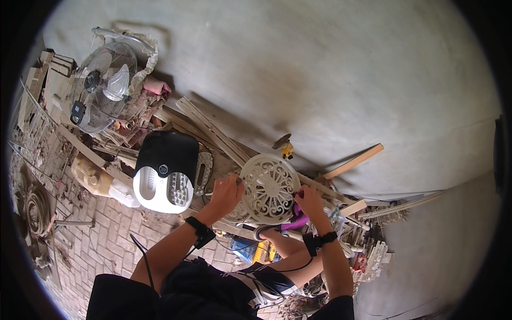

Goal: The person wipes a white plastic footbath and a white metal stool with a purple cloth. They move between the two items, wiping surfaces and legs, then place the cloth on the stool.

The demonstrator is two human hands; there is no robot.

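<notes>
A round white openwork stool top (269, 188) with scrolled patterns is in front of me, between my hands. My left hand (226, 193) is closed at its left rim, the fingertips pinched round something small and greyish that I cannot make out. On the opposite side, my right hand (309, 202) is closed, fingers pressed together at the right rim. Purple cloth (296, 220) comes out from under those fingers and droops below the rim. Part of a second white openwork piece (237, 214) shows under the left side. Both wrists wear black bands.
Left of the stool top stands a black and white foot bath (165, 173). A wire-cage fan (104, 85), a beige jug (93, 173) and a coiled hose (36, 213) are farther left. Wooden planks (210, 130) lean on the wall; scrap wood (373, 261) is piled at right. My bent leg is below.
</notes>
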